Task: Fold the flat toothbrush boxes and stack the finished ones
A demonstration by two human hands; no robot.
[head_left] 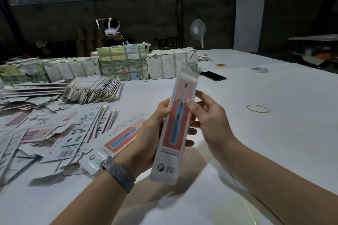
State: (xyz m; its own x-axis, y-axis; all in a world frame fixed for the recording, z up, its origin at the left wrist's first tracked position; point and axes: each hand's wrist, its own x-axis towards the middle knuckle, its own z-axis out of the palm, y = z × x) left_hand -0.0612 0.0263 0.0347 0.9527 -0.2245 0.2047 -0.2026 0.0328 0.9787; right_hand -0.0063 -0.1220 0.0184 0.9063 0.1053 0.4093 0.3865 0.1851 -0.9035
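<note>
A long white toothbrush box (pixel 174 128) with a red panel and a blue brush printed on it is held upright above the table, tilted slightly right at the top. My left hand (pixel 148 133) grips its left edge, fingers wrapped behind it. My right hand (pixel 206 115) pinches its right edge near the middle, thumb on the front. Another flat box (pixel 118 137) lies on the table just left of my left wrist. Loose flat boxes (pixel 54 133) cover the table's left side.
A fanned stack of flat blanks (pixel 91 89) and wrapped bundles (pixel 124 62) stand at the back left. A rubber band (pixel 257 108), a black phone (pixel 213 76), a tape roll (pixel 259 69) and bands (pixel 221 65) lie right. A person with a headset (pixel 112 30) sits behind.
</note>
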